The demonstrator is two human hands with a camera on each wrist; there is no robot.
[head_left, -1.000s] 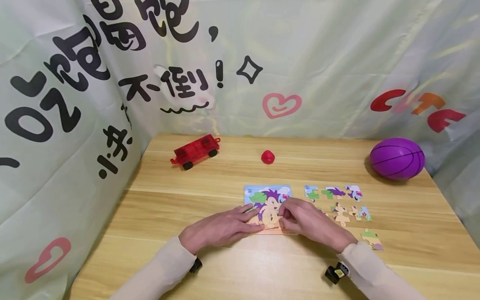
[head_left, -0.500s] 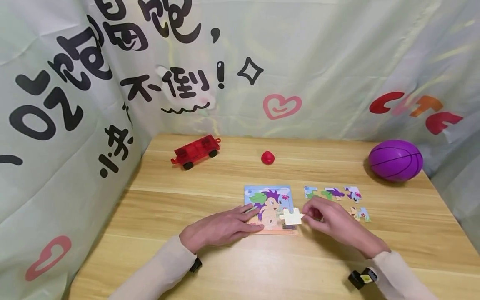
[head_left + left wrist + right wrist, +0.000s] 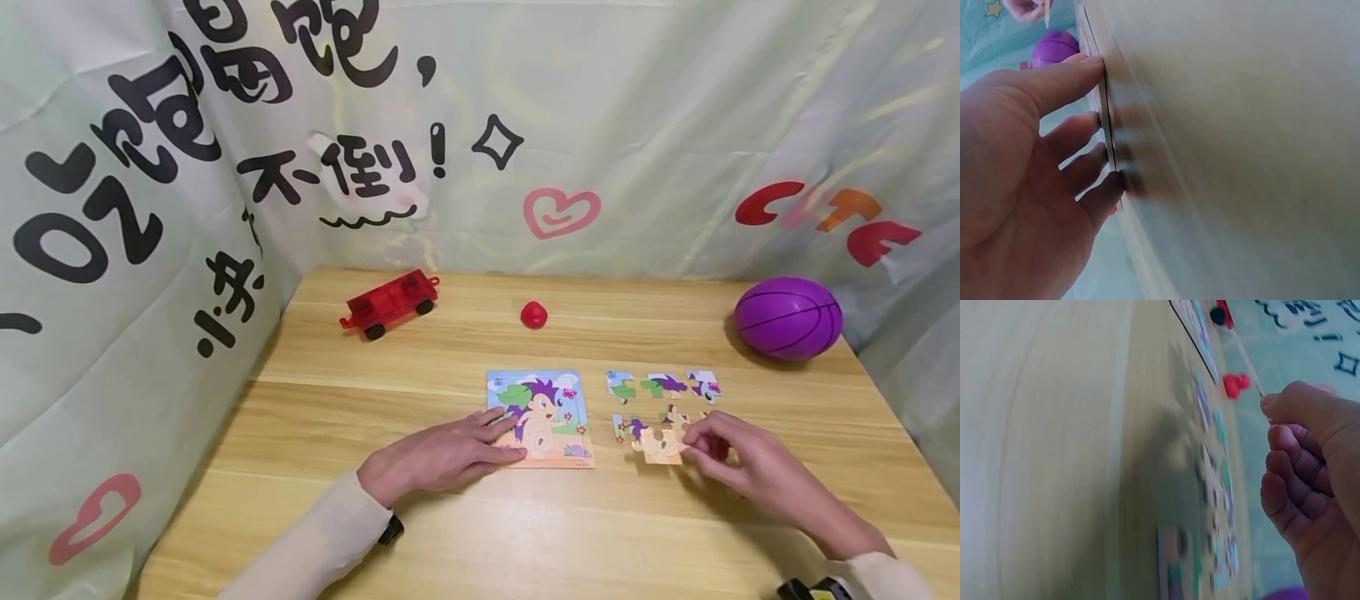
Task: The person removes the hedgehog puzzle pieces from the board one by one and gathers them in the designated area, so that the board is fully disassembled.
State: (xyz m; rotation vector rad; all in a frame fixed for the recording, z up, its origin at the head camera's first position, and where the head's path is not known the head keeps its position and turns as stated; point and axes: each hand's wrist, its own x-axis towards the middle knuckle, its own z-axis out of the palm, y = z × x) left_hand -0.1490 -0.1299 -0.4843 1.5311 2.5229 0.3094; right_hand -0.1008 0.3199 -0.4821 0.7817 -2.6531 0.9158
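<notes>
In the head view my left hand [image 3: 442,454] rests on the left side of a square puzzle board [image 3: 573,421] with a purple-haired hedgehog picture. Its fingertips touch the board's edge in the left wrist view. To the right, my right hand [image 3: 742,458] pinches a peach-coloured puzzle piece [image 3: 660,447] between thumb and index finger. That piece is raised above the table, seen nearly edge-on in the right wrist view. Loose puzzle pieces [image 3: 667,384] lie in rows around and behind it; my right hand hides some of them.
At the back of the wooden table [image 3: 337,517] are a red toy wagon [image 3: 392,304], a small red object [image 3: 534,314] and a purple ball [image 3: 789,318]. A printed curtain [image 3: 637,108] hangs behind and along the sides.
My right hand has lifted the puzzle piece off the board's right side and carried it right, over the loose pieces. The piece's pale back showed midway. My left hand has stayed still.
</notes>
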